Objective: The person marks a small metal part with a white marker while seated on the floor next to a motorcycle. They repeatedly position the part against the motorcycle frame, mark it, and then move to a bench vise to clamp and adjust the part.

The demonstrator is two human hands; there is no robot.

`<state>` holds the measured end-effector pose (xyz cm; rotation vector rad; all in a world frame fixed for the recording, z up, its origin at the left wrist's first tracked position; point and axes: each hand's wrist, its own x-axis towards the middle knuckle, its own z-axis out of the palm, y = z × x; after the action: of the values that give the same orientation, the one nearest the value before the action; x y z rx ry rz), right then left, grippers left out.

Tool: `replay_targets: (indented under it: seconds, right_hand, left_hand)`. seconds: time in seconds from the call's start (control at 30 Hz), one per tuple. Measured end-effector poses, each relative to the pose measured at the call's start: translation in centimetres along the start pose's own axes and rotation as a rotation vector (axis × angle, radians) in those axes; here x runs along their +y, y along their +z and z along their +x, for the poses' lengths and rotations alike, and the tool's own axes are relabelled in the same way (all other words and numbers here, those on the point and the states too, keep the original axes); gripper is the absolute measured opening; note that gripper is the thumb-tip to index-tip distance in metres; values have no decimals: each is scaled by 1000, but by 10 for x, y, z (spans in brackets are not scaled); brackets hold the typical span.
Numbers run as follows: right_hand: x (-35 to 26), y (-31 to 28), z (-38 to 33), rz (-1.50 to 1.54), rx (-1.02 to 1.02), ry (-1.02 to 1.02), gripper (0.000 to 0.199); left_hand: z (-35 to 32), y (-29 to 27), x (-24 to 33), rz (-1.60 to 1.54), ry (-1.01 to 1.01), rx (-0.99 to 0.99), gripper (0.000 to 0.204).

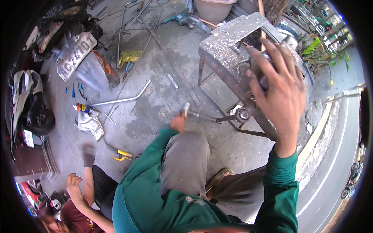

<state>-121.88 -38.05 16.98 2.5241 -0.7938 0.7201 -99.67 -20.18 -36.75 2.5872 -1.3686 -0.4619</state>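
My right hand [278, 79] is spread over a dark metal vise [244, 70] on a worn metal stand [221, 44]. Its fingers are apart and curved downward; whether they touch the vise is hidden from above. The vise's round screw end [243, 113] and crossbar stick out at the stand's near side. Low beside my knee, my left hand [178, 123] is closed around something with a short, silver, cylindrical metal end [185, 108]. The rest of that object is hidden by the fist.
At lower left sits another person, with a bare hand [74, 186] and a dark-gloved hand [89, 153]. A bent metal tube [124, 100], spray can [81, 107], white rag [90, 123], yellow-handled clamp [123, 155] and blue power drill [179, 19] lie on the floor. Motorcycles stand left.
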Motion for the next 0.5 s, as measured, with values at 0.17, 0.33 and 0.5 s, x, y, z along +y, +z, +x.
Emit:
replay_targets:
  seconds: [0.17, 0.33, 0.5]
  right_hand:
    - [4, 0, -6, 90, 80, 32, 35]
    - [7, 13, -7, 197, 234, 159, 30]
    - [7, 4, -5, 336, 291, 175, 33]
  left_hand:
    - [-22, 22, 11, -137, -44, -187, 53]
    - [26, -124, 37, -887, -130, -269, 51]
    - [2, -346, 152, -1528, 436, 85, 62]
